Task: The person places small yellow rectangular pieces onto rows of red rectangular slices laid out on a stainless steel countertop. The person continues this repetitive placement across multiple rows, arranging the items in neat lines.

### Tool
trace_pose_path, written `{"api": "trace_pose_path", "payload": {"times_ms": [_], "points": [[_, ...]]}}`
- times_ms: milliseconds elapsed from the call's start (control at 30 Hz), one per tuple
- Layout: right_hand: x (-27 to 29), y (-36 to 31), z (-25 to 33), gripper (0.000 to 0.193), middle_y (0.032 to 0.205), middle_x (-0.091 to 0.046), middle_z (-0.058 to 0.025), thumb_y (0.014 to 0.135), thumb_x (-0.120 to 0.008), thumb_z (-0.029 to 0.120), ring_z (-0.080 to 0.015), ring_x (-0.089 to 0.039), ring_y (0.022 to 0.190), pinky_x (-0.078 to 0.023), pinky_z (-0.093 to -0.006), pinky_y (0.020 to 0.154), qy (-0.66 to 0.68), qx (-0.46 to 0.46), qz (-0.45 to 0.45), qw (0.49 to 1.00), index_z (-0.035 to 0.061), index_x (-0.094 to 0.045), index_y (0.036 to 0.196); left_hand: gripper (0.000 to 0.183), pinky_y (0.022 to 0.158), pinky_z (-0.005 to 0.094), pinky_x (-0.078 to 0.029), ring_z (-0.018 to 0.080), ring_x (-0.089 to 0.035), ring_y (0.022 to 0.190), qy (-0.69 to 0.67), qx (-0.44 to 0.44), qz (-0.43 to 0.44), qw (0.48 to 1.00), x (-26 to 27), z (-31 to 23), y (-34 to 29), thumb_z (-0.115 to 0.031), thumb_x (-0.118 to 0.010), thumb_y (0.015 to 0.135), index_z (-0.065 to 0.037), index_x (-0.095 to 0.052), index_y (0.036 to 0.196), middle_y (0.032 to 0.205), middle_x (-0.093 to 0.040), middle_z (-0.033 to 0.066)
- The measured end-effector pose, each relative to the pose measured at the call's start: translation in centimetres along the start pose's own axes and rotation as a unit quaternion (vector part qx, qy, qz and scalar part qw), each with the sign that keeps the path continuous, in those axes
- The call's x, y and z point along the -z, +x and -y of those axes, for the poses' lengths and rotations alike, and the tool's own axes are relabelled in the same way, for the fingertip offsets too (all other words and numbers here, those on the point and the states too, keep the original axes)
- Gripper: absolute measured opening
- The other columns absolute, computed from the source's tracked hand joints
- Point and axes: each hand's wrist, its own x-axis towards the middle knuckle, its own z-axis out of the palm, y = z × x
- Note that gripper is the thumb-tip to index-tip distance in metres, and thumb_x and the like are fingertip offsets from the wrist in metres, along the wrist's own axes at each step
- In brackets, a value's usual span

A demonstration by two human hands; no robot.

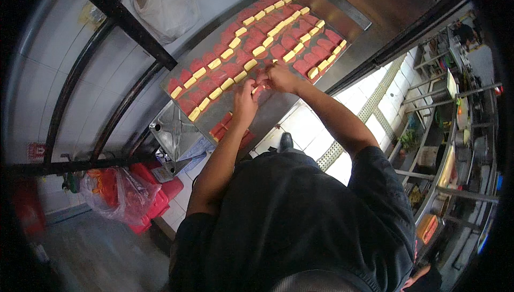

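Observation:
Thin red meat slices (230, 69) lie in rows on a metal table (262, 118), most with a pale yellow block that looks like cheese (226, 84) across one end. At the near edge of the rows, my left hand (246, 102) and my right hand (279, 77) are close together, fingers closed on one meat slice (258, 89). A bit of yellow shows between them; the fingers cover most of the piece. Beside my left wrist, several rolled meat pieces (220, 127) sit near the table's front corner.
Black metal bars (115, 16) and a hanging plastic bag (166, 10) are at the left. Below them stand a steel stand (174, 128) and a pink-red container with a plastic bag (120, 195). Shelving with kitchen goods (444, 147) runs along the right, past a floor drain grate (375, 102).

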Motion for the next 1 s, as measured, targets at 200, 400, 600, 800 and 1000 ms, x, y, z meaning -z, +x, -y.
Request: {"api": "trace_pose_path", "payload": {"times_ms": [200, 400, 600, 800, 1000], "points": [[-0.5, -1.0, 1.5, 0.031, 0.119, -0.072, -0.0043, 0.087, -0.075, 0.019, -0.0294, -0.058, 0.124, -0.042, -0.0495, 0.102, -0.133, 0.107, -0.107, 0.98, 0.0161, -0.077, 0.118, 0.014, 0.082, 0.0504, -0.052, 0.0389, -0.068, 0.089, 0.064, 0.027, -0.013, 0.997, 0.1, 0.3, -0.5, -0.013, -0.077, 0.093, -0.002, -0.074, 0.101, 0.096, -0.072, 0.018], [-2.1, -0.1, 0.8, 0.03, 0.117, -0.073, -0.0032, 0.085, -0.068, 0.013, -0.0271, -0.054, 0.127, -0.038, -0.0506, 0.101, -0.089, 0.151, -0.127, 0.976, 0.0149, -0.08, 0.113, 0.016, 0.087, 0.0502, -0.052, 0.0391, -0.068, 0.097, 0.092, 0.075, -0.011, 0.993, 0.6, -0.7, -1.0, -0.015, -0.077, 0.093, -0.003, -0.076, 0.103, 0.097, -0.073, 0.0181], [-1.0, 1.7, 0.7, 0.024, 0.121, -0.071, -0.0068, 0.085, -0.07, 0.015, -0.0279, -0.055, 0.127, -0.038, -0.0508, 0.099, -0.103, 0.086, -0.051, 0.99, 0.0134, -0.079, 0.107, 0.022, 0.091, 0.0518, -0.05, 0.0409, -0.065, 0.102, 0.119, 0.036, -0.083, 0.989, 0.4, -2.7, -0.3, -0.014, -0.075, 0.091, -0.003, -0.074, 0.11, 0.1, -0.071, 0.0168], [-1.8, 1.8, -0.3, 0.02, 0.12, -0.07, -0.0081, 0.086, -0.069, 0.019, -0.0301, -0.056, 0.126, -0.04, -0.0493, 0.1, -0.128, 0.197, -0.121, 0.964, 0.0126, -0.079, 0.103, 0.025, 0.091, 0.052, -0.05, 0.0409, -0.065, 0.103, 0.17, 0.033, -0.019, 0.985, 0.5, 0.5, 0.4, -0.015, -0.077, 0.09, -0.003, -0.07, 0.11, 0.104, -0.072, 0.0161], [-1.2, 3.2, 0.5, 0.025, 0.113, -0.07, -0.0064, 0.084, -0.067, 0.011, -0.0279, -0.058, 0.118, -0.041, -0.0446, 0.099, -0.212, 0.136, -0.117, 0.961, 0.0065, -0.076, 0.107, 0.02, 0.092, 0.0512, -0.05, 0.0414, -0.064, 0.101, 0.153, 0.054, -0.031, 0.986, 1.8, -0.4, 1.7, -0.018, -0.075, 0.092, -0.003, -0.073, 0.105, 0.105, -0.071, 0.0173]]}}
